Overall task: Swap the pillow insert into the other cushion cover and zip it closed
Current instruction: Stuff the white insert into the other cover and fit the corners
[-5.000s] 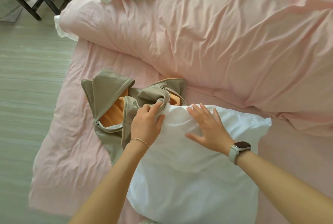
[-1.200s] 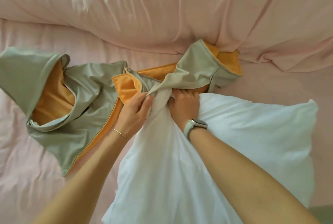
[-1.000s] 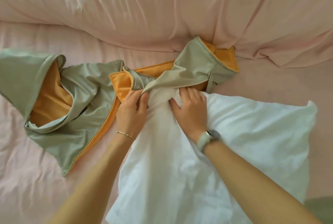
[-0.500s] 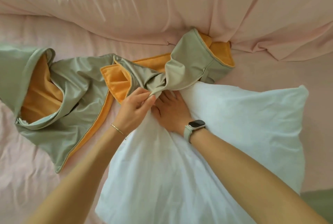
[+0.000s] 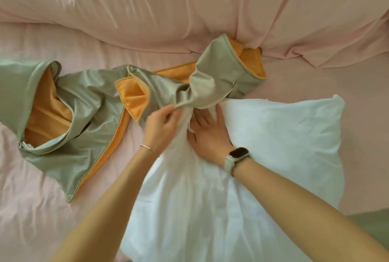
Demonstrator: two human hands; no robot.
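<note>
A white pillow insert (image 5: pixel 273 146) lies on the pink bed, its far corner bunched at the mouth of a sage-green cushion cover with orange lining (image 5: pixel 219 72). My left hand (image 5: pixel 162 129) pinches the edge of that cover's opening and lifts it. My right hand (image 5: pixel 208 133), with a watch on the wrist, lies flat on the insert, its straight fingers pushing the corner under the lifted edge. A second green cover with orange lining (image 5: pixel 69 114) lies crumpled to the left, overlapping the first.
A pink duvet (image 5: pixel 189 9) is heaped across the back of the bed, touching the far end of the cover. Pink sheet (image 5: pixel 31 209) spreads to the left and front. A strip of green floor (image 5: pixel 366 219) shows at the lower right.
Since half a second ago my right hand has flattened out with its fingers spread on the insert. My left hand has lifted the cover's edge slightly higher. The covers have barely moved.
</note>
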